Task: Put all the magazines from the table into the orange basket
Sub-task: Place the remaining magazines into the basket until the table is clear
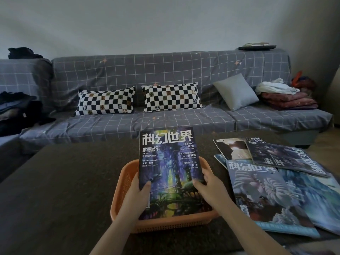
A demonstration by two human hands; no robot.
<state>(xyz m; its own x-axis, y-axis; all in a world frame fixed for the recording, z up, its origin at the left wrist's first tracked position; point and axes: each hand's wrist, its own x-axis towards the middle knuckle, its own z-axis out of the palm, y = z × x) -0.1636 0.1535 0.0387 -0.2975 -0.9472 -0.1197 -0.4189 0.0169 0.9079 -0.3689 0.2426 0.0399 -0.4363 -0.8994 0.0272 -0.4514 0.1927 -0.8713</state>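
The purple-and-green science-fiction magazine [168, 170] is being held over the orange basket [121, 190], cover up and tilted, with its near end down inside the basket and its far end sticking up past the far rim. The left hand [137, 194] is gripping the left edge, thumb lying on the cover and the other fingers hidden underneath. The right hand [206, 186] is pinching the right edge, thumb on the cover and fingers curled round the side. Whether the hidden fingers are spread or pressed together, I cannot tell.

The basket is sitting on the dark table [64, 181], near its front edge. To its right, a loose pile of magazines [276, 181] is lying on the table, overlapping at odd angles, so most of the task is still waiting.

The magazine is looking longer than the basket's inside, judging by how far it overhangs the far rim. If it is let go while leaning like this, it is likely to rest propped on the rim and slide or tip out, or to buckle at the spine. The light plastic basket may also skid on the table under a push. Beyond the table, a grey checked sofa [165, 70] with chequered pillows [105, 101] is facing the person.
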